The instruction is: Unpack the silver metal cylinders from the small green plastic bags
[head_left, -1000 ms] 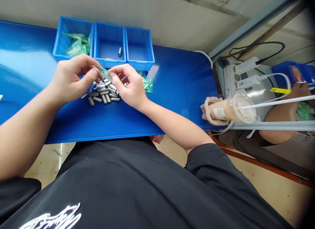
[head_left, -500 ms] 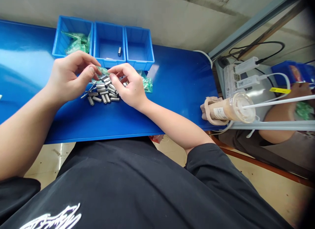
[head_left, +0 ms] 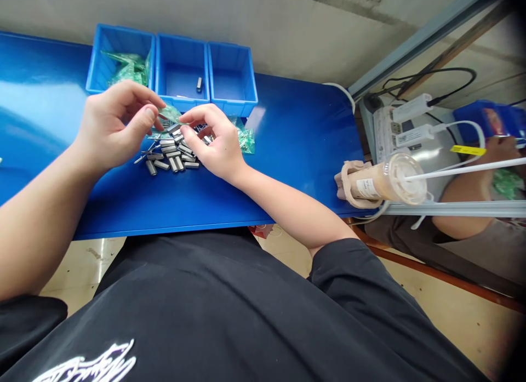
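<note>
Left hand: fingers narrowed, one edge of a small green-tinted plastic bag apparently pinched. By the right hand, the opposite edge is held between thumb and fingertips. Bag is held at the far side of the heap of hexagonal metal sleeves. Light, limp, slippery film is presumed; best gripped by opposite edges. More green bags are seen beyond the heap.

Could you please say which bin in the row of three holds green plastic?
The leftmost bin holds green plastic; the middle bin and right bin show none.
</note>
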{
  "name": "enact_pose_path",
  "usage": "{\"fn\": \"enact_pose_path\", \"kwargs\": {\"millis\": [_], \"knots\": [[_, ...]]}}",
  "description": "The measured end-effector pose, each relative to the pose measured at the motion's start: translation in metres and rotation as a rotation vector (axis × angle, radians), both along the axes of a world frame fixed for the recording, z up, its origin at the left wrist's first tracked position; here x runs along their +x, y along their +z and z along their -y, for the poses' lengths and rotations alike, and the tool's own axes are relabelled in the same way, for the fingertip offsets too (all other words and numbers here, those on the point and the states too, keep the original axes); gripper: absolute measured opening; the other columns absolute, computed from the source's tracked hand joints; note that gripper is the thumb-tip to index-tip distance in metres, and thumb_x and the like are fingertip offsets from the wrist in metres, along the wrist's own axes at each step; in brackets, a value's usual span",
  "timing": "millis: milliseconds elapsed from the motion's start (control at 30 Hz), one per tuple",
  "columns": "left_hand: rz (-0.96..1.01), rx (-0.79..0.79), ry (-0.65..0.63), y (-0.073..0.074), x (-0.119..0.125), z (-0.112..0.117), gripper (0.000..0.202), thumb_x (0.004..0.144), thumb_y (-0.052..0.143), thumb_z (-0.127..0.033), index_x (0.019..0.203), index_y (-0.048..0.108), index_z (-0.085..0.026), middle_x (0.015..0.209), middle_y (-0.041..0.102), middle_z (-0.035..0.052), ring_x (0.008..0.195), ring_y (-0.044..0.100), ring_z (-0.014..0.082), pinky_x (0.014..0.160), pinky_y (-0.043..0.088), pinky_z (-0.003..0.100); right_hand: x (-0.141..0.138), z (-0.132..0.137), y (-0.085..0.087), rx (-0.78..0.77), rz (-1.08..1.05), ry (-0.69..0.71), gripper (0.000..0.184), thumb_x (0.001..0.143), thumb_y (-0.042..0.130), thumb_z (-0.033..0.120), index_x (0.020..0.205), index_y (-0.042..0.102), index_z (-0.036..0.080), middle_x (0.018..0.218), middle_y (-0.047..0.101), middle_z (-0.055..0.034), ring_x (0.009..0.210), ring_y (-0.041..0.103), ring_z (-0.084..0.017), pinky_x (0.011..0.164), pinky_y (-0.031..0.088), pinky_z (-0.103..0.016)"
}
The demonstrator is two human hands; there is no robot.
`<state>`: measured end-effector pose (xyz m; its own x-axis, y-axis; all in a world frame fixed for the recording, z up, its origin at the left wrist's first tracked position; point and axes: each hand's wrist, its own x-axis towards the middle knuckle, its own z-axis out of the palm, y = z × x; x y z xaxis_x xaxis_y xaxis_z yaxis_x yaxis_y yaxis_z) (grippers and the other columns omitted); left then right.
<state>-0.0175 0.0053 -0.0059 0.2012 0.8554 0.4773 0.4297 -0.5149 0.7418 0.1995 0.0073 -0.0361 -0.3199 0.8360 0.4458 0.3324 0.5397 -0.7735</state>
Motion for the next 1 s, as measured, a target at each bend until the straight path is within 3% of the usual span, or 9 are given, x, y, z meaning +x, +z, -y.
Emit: {"fn": "enact_pose_path", "kwargs": {"millis": [67, 200, 367, 700, 1000], "knots": [[-0.009, -0.003, 0.006, 0.0, 0.0, 0.0003, 0.065, 0.095, 0.066, -0.079, 0.109, 0.074, -0.016, 0.085, 0.072, 0.0039, 0.076, 0.076, 0.0146, 0.077, 0.067, 0.029, 0.0001, 0.0003, 0.0009, -0.007, -0.002, 0.0, 0.032, 0.11, 0.051, 0.044, 0.117, 0.069, 0.018, 0.123, 0.072, -0.0057, 0.109, 0.07, -0.011, 0.093, 0.069, -0.025], [-0.018, -0.021, 0.026, 0.0023, 0.0008, 0.0026, 0.056, 0.097, 0.066, -0.071, 0.109, 0.075, -0.018, 0.09, 0.076, 0.0055, 0.078, 0.076, 0.013, 0.07, 0.062, 0.02, 0.0001, 0.0002, 0.0013, -0.015, -0.016, 0.002, 0.029, 0.109, 0.053, 0.041, 0.116, 0.07, 0.018, 0.123, 0.072, -0.0058, 0.109, 0.069, -0.011, 0.093, 0.069, -0.025], [-0.02, -0.006, 0.026, 0.0048, 0.0021, 0.0043, 0.051, 0.096, 0.068, -0.067, 0.109, 0.076, -0.019, 0.09, 0.077, 0.0049, 0.078, 0.077, 0.0126, 0.069, 0.061, 0.019, 0.0, -0.0008, -0.0003, -0.006, -0.034, 0.007, 0.027, 0.108, 0.055, 0.039, 0.115, 0.071, 0.018, 0.123, 0.072, -0.006, 0.108, 0.069, -0.012, 0.09, 0.069, -0.026], [0.009, 0.01, -0.001, -0.0004, -0.0013, 0.0014, 0.032, 0.093, 0.073, -0.044, 0.108, 0.078, -0.017, 0.093, 0.079, 0.0062, 0.079, 0.078, 0.0102, 0.07, 0.059, 0.015, 0.0002, -0.0031, -0.0041, 0.023, 0.051, 0.009, 0.029, 0.111, 0.048, 0.04, 0.118, 0.067, 0.019, 0.128, 0.069, -0.0074, 0.116, 0.069, -0.013, 0.095, 0.069, -0.029], [-0.065, 0.086, -0.041, -0.0038, -0.0059, -0.0033, 0.026, 0.093, 0.069, -0.033, 0.111, 0.077, -0.016, 0.092, 0.077, 0.0044, 0.078, 0.077, 0.011, 0.067, 0.058, 0.016, -0.0006, -0.0027, -0.0055, 0.072, 0.112, 0.004, 0.033, 0.114, 0.039, 0.035, 0.12, 0.064, 0.016, 0.128, 0.067, -0.0091, 0.12, 0.067, -0.014, 0.097, 0.069, -0.03]]}}
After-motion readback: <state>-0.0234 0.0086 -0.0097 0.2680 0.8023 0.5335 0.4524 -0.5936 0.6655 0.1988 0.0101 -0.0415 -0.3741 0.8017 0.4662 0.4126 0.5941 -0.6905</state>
